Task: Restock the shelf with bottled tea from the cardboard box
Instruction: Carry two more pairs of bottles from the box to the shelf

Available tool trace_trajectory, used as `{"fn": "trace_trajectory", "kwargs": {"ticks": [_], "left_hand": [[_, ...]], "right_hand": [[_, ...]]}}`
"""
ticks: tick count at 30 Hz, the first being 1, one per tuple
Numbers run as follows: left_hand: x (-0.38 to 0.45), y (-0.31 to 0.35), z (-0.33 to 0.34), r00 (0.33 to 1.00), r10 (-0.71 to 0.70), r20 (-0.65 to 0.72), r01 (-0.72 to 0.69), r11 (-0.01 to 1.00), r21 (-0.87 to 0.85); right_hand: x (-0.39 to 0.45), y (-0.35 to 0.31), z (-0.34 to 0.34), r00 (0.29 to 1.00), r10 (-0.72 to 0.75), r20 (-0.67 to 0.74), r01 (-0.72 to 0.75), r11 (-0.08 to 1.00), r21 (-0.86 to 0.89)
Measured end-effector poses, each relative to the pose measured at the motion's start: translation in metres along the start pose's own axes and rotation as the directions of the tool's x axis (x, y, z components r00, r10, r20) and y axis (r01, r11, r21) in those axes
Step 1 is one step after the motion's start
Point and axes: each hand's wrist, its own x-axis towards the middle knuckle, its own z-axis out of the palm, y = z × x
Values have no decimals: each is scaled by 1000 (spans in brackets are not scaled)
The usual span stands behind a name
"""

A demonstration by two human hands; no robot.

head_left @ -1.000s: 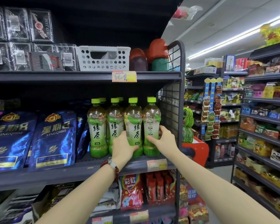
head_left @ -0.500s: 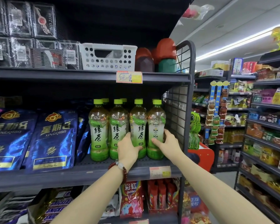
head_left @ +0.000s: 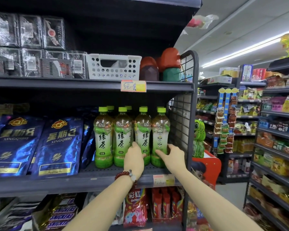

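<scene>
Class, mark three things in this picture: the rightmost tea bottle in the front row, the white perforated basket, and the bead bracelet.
rightmost tea bottle (head_left: 160, 130): head view, on its label, above the right hand.
white perforated basket (head_left: 113, 70): head view, on its front wall.
bead bracelet (head_left: 123, 174): head view, on the red beads at the left wrist.

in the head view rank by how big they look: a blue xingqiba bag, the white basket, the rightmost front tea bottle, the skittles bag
1. blue Xingqiba bag
2. white basket
3. rightmost front tea bottle and Skittles bag: look alike, and nearness differs, so unranked.

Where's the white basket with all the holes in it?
The white basket sits on the shelf above the green tea bottles, between clear plastic boxes on its left and red-capped toys on its right.
</scene>
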Motion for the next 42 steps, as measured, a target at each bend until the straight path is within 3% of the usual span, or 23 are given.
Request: {"fn": "trace_trajectory", "kwargs": {"ticks": [6,14,24,33,42], "left_hand": [[0,-3,0,997,-80,20,82,982,-172],[-14,-18,-11,999,7,52,8,960,-279],[-62,-41,-58,992,96,84,-81,981,-175],[-128,-108,-103,984,-37,174,44,998,-35],[-232,-222,-153,928,-294,229,292,955,43]], "right_hand": [[-8,-4,0,1000,24,-7,-25,1000,-14],[-19,-5,-8,999,16,38,-13,995,-97],[-55,-19,-21,970,-94,225,157,948,-278],[-115,-48,22,863,-124,489,271,931,-243],[-210,-92,130,675,-82,733,288,944,-160]]}}
